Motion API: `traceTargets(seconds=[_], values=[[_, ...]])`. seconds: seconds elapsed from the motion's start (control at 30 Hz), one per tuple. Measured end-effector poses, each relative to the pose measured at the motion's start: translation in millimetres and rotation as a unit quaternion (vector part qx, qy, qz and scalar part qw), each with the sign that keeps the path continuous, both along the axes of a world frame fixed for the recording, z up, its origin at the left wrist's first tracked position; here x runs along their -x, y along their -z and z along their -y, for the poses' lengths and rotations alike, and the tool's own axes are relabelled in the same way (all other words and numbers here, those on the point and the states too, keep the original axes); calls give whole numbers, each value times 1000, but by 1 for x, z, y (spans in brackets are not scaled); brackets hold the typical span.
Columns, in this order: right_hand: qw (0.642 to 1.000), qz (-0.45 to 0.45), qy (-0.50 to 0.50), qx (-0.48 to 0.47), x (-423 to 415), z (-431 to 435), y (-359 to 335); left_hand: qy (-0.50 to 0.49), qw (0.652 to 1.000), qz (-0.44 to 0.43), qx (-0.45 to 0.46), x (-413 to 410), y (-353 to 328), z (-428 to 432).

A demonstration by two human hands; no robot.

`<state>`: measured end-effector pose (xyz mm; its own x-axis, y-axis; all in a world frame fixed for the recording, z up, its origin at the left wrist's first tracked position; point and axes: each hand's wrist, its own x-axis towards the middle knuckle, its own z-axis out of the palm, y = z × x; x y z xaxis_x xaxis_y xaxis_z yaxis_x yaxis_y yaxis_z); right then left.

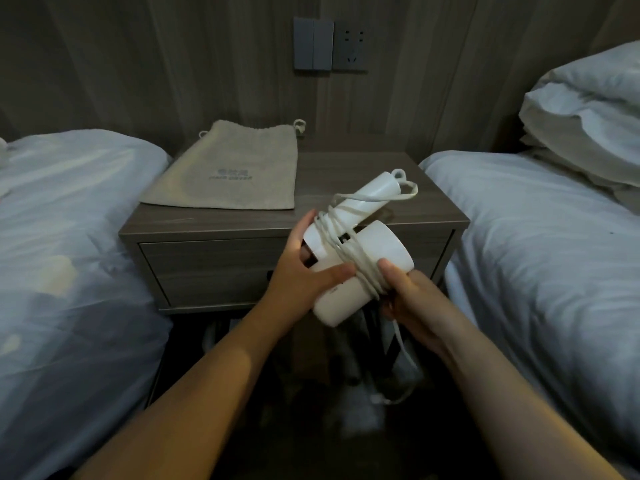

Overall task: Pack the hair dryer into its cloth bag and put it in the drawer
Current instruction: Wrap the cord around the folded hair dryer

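A white hair dryer point(377, 245) is held in the air in front of the nightstand, handle pointing up and away. Its white cord point(346, 258) is wound several times around the body, and a loose end hangs down toward the floor. My left hand point(304, 275) grips the dryer's left end, thumb across the body. My right hand point(412, 303) holds the wound cord against the dryer from below right. A beige cloth drawstring bag point(235, 168) lies flat on the nightstand top, back left. The drawer point(214, 268) in the nightstand front is closed.
The grey wooden nightstand point(346, 171) stands between two beds with white covers, one at the left point(69, 237) and one at the right point(554, 244). Pillows point(588, 112) are piled at the right. Wall switches and a socket point(330, 43) sit above.
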<state>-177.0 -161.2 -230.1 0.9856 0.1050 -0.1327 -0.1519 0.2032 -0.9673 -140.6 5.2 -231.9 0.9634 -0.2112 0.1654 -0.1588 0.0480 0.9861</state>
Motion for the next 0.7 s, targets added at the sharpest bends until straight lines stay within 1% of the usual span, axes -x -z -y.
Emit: traceTargets(seconds=[0.17, 0.23, 0.33, 0.4, 0.5, 0.6, 0.7], values=[[1000, -2, 9, -16, 6, -11, -4, -13, 1000, -9, -4, 0, 3, 0], [1000, -3, 22, -7, 8, -11, -8, -9, 1000, -12, -15, 0, 3, -1], [998, 10, 48, 48, 11, -10, -10, 16, 999, -40, -8, -4, 0, -1], [993, 14, 61, 97, 11, -10, -12, 25, 998, -57, -19, -5, -4, -1], [977, 34, 67, 199, 10, -11, -13, -15, 998, -60, -22, 1, -8, 2], [954, 83, 58, 282, 8, -12, -12, -63, 997, -41, -29, 6, -7, 2], [944, 104, 21, 312, 8, -8, -15, -92, 994, -23, -48, 7, -10, -1]])
